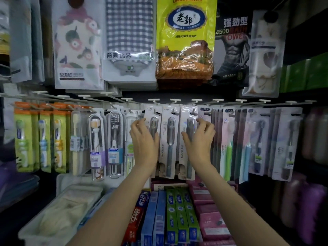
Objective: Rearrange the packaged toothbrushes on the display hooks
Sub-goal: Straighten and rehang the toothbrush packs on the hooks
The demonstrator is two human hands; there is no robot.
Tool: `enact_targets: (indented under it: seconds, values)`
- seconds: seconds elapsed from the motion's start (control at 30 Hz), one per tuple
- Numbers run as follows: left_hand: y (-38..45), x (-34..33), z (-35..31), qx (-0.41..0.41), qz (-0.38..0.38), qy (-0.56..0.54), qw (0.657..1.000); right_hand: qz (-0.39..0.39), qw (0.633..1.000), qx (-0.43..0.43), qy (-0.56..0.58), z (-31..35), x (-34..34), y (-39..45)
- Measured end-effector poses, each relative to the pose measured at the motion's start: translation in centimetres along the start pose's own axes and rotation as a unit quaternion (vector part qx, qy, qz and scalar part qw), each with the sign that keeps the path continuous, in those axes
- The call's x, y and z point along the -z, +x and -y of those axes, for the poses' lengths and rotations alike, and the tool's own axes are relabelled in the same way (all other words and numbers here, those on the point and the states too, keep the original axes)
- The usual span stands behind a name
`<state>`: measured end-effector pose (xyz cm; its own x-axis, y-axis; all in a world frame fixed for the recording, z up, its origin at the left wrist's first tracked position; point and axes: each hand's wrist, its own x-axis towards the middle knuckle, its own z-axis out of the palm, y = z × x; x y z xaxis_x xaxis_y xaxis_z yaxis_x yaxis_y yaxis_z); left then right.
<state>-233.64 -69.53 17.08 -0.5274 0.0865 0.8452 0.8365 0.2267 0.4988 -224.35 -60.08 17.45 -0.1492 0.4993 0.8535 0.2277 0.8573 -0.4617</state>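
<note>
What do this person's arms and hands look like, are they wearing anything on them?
Both forearms are bare as far as the frame shows: no sleeves, gloves, watch or bracelets. The left hand and right hand show no visible rings, and the fingers are bare too.

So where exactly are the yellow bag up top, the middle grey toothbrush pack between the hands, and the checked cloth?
yellow bag [186, 41]: head view, on its printed front.
middle grey toothbrush pack [169, 144]: head view, on the clear blister over the handle.
checked cloth [129, 23]: head view, on the gingham fabric.

"LAOGUOZAOJIN" tops the yellow bag; "LMK" runs down two grey toothbrush packs.
</note>
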Motion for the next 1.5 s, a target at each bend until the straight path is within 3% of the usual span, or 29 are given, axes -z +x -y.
enact_targets:
  seconds: [0.17,0.4,0.53,0.7,0.97,1.2,1.5]
  values:
    - [0.7,-0.2,-0.8,-0.036,-0.002,0.019,0.999,0.008,0.999,-0.049,0.021,-0.4,-0.5,0.9]
    - [-0.6,0.0,-0.1,-0.087,-0.029,0.016,0.996,0.009,0.998,-0.041,0.043,-1.7,0.7,-0.4]
    - [-3.1,-0.7,-0.2,-0.202,-0.001,0.055,0.978,0.026,0.997,-0.060,0.039,-4.4,1.7,-2.6]
    - [-4.3,-4.0,-1.7,-0.324,0.058,0.172,0.929,0.076,0.985,-0.144,0.052,-6.0,1.2,-0.9]
    - [-4.0,-6.3,-2.3,-0.362,0.034,0.234,0.902,0.244,0.928,-0.244,0.141,-7.5,-0.5,2.2]
    - [-3.8,-6.3,-1.9,-0.380,0.034,0.246,0.891,0.198,0.909,-0.301,0.207,-8.1,-2.0,2.5]
    - [-4.2,-5.3,-1.4,-0.384,0.040,0.227,0.894,0.197,0.904,-0.288,0.247,-7.9,0.5,0.7]
